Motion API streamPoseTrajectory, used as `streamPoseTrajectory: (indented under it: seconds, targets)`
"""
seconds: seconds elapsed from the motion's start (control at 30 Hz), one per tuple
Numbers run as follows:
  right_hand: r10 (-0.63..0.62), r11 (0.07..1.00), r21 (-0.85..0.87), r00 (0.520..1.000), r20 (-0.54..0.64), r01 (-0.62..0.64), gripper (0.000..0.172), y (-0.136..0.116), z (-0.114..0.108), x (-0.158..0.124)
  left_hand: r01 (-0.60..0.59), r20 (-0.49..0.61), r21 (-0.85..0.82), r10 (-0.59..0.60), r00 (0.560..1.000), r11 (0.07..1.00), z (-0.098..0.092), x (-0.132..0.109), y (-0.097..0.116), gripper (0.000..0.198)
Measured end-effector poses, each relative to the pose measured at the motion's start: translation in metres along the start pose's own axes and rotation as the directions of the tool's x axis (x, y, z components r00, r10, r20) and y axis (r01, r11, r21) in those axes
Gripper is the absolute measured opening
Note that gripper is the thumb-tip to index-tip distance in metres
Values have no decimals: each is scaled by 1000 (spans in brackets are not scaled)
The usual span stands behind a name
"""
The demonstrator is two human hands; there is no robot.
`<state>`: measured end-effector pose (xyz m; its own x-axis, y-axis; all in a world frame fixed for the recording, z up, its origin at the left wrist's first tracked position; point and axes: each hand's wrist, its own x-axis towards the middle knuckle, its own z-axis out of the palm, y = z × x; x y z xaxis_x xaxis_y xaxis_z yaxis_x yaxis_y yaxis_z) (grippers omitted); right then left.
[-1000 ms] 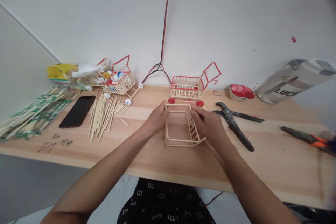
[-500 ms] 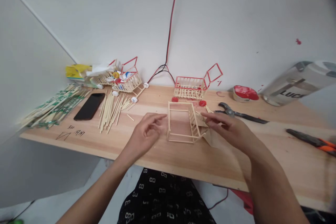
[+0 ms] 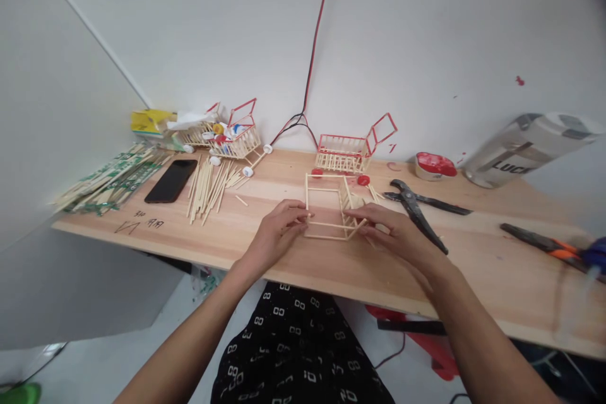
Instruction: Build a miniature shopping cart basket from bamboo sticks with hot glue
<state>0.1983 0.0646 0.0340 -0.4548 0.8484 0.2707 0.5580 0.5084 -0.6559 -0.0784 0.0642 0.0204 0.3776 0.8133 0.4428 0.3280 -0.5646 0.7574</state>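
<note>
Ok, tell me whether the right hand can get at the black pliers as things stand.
Probably yes: the black pliers lie close beyond the right hand and nothing seems to cover them, though that hand is at the stick frame.

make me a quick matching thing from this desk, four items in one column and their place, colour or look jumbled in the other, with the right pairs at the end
1. stick frame
2. phone
3. cup
4. tall container

A. red inside
B. marked with large dark letters
C. between the left hand and the right hand
D. dark, lying flat beside the loose sticks

Pairs: 1-C, 2-D, 3-A, 4-B
</note>
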Motion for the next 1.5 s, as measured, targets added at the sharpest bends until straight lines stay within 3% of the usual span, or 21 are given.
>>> streamPoseTrajectory:
  seconds: [0.43,0.77,0.93,1.03,1.13,1.27,1.37,1.5]
  targets:
    - [-41,999,-11,997,-62,41,26,6,6,5,-91,-29,105,94,995,990,2,-3,-6,17]
    - [11,1000,-9,996,-86,-12,26,0,9,3,-84,-45,83,88,995,993,4,-4,-6,16]
    - [-28,1000,7,997,-73,29,27,2,9,0,71,-16,-73,-73,997,995,2,-6,-1,32]
    - [-4,1000,2,999,-32,4,30,1,7,-4,202,-76,-179,-219,973,963,-3,2,1,42]
    - [86,996,24,995,-45,-85,40,0,4,-5,278,-170,-219,-317,933,935,-8,24,-10,42]
    - [188,977,137,962,-196,-163,51,3,0,6,365,-186,-154,-390,902,918,-5,63,-32,49]
    - [236,972,57,927,-291,-229,57,7,1,26,346,-143,-108,-359,922,932,2,82,-39,56]
    - [260,938,-159,927,-269,-309,53,9,7,51,81,-125,135,-64,990,988,8,92,-32,46]
